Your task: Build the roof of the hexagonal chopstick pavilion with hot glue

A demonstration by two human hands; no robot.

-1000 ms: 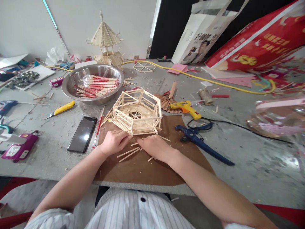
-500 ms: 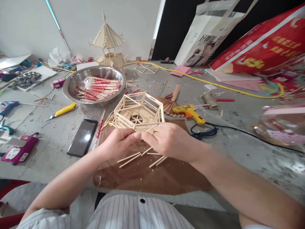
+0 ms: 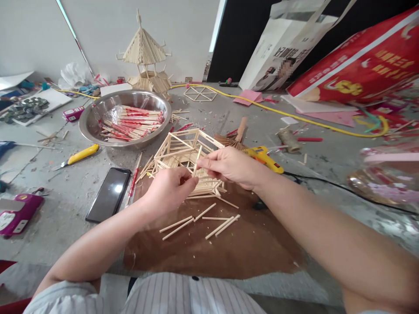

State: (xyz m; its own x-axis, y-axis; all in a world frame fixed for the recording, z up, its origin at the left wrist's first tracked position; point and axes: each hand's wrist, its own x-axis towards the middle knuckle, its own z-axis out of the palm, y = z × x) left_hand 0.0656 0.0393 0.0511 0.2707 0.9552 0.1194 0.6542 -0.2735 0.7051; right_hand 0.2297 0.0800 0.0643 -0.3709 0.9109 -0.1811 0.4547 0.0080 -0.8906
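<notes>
A short wooden stick (image 3: 199,153) stands nearly upright between my hands, in front of the six-sided stick frame (image 3: 176,138). My right hand (image 3: 231,165) pinches it between thumb and fingers. At its lower end, the closed fingertips of my left hand (image 3: 172,185) meet the stick, partly hiding it. Behind both hands, the frame rests on a brown sheet (image 3: 209,257), its near side partly covered by them. Several loose sticks (image 3: 178,229) lie on the sheet nearer to me.
A steel bowl (image 3: 85,126) of red-wrapped sticks stands back left. A phone (image 3: 108,194) and yellow utility knife (image 3: 81,155) lie left. A yellow glue gun (image 3: 266,159) with a black cable lies right. A stick pagoda (image 3: 145,48) stands behind.
My hands have risen off the near edge of the frame, the right one higher and farther back. The stick between them now shows, as does more of the frame's near side. The view has shifted slightly.
</notes>
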